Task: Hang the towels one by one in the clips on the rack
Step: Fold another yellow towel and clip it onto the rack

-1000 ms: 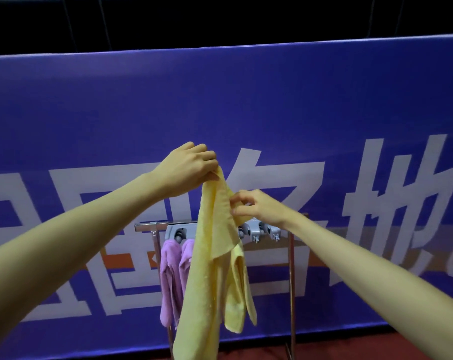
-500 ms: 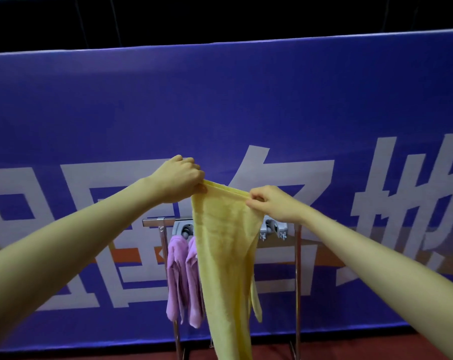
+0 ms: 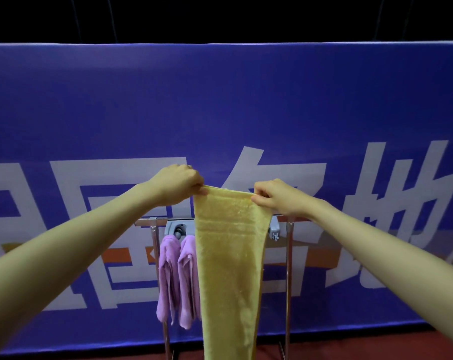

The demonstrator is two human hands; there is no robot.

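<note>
**Yellow towel held spread in front of the rack**

The left hand (image 3: pixel 179 184) is pinching the top left corner of the yellow towel (image 3: pixel 229 258), its fingers curled round the edge. The right hand (image 3: pixel 278 197) is gripping the top right corner in the same way, so both hands are clamped on the cloth and are holding its upper edge stretched flat between them. The towel is hanging straight down from that edge, narrowing a little toward the bottom of the view, where it is running out of sight.

Behind it the metal rack (image 3: pixel 287 268) is standing on a dark red floor (image 3: pixel 350 344), its top bar just below the hands. A grey clip (image 3: pixel 178 228) on the left part of the bar is holding a pink towel (image 3: pixel 172 276), which is hanging in two folds just beside the yellow one's left edge. Another grey clip (image 3: pixel 274 231) is peeking out at the yellow towel's right edge; I cannot tell whether it is holding anything. A blue banner (image 3: pixel 220 105) with large white characters is filling the background.
</note>
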